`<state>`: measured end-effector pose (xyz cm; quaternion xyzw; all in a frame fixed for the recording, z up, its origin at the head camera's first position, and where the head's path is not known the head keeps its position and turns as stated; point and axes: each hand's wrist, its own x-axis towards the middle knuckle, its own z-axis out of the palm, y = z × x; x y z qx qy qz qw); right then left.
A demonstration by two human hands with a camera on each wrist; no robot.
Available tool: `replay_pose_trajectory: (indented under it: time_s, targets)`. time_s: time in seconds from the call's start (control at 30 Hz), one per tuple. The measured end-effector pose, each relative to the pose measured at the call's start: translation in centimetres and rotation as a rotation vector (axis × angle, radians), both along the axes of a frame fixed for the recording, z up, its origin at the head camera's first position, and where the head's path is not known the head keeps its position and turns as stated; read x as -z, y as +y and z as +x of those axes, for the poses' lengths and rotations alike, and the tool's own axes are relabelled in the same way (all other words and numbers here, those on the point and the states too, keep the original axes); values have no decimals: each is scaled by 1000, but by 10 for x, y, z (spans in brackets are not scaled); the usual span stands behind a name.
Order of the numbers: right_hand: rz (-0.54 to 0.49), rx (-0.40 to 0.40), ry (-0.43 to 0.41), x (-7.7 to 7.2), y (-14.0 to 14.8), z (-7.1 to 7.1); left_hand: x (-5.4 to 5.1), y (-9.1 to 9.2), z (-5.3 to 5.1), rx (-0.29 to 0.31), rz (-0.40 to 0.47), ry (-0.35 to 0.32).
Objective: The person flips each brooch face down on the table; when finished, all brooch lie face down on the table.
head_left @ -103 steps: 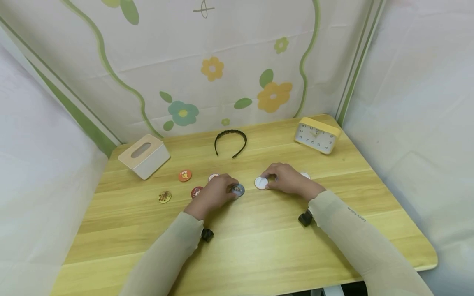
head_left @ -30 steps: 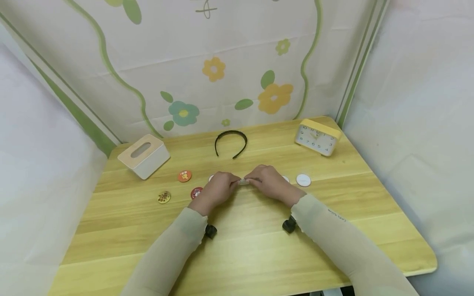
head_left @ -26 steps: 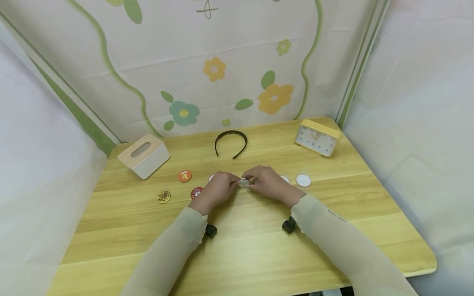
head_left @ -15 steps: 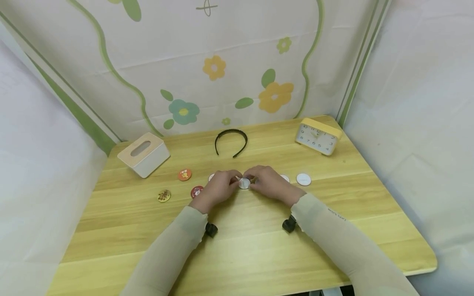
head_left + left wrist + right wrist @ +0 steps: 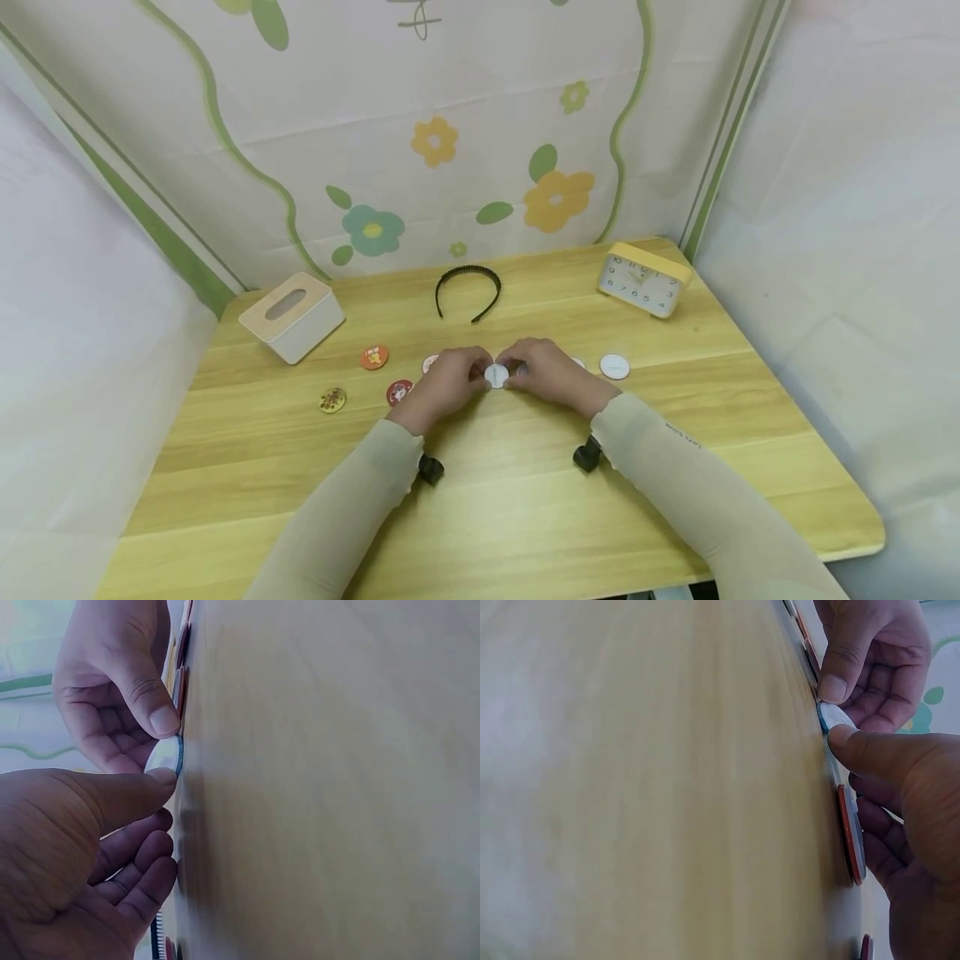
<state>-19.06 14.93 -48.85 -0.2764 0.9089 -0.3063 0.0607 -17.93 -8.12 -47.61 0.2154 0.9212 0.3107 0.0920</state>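
Note:
Both hands meet at a round pin badge (image 5: 496, 376) in the middle of the table, its white back facing up and a thin pin line on it. My left hand (image 5: 452, 377) pinches its left edge between thumb and fingers. From the right, my right hand (image 5: 547, 369) pinches the opposite edge. In the left wrist view the badge (image 5: 165, 756) has a teal edge and sits at the tabletop between both thumbs. The right wrist view shows the same badge (image 5: 834, 716) under the thumbtips. Its printed face is hidden.
Left lie an orange badge (image 5: 374, 357), a yellow badge (image 5: 332, 400), a red badge (image 5: 399, 391) and a partly covered pale badge (image 5: 430, 363). Right are a white-backed badge (image 5: 615, 367) and another partly hidden. Behind stand a tissue box (image 5: 294, 320), headband (image 5: 468, 270) and clock (image 5: 643, 282).
Earlier the hands were apart, the left holding a blue-faced badge and the right a white-backed one. The hands came together; the badge between them tilted, then settled with its white back up.

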Motion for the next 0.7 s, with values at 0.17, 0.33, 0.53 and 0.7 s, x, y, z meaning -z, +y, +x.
replay_pose_trajectory:
  time_s: [0.17, 0.33, 0.53, 0.7]
  targets:
    - [14, -9, -5, 0, 1, 1, -1, 2, 1, 1, -25, 7]
    - [12, -23, -9, 0, 3, -2, 1, 2, -2, 21, -39, 30]
    - [-5, -28, -35, 1, 3, -4, 1, 1, -3, 10, -30, 14]
    - [-12, -27, -51, 0, 4, -5, 2, 0, -3, -8, -17, -8]
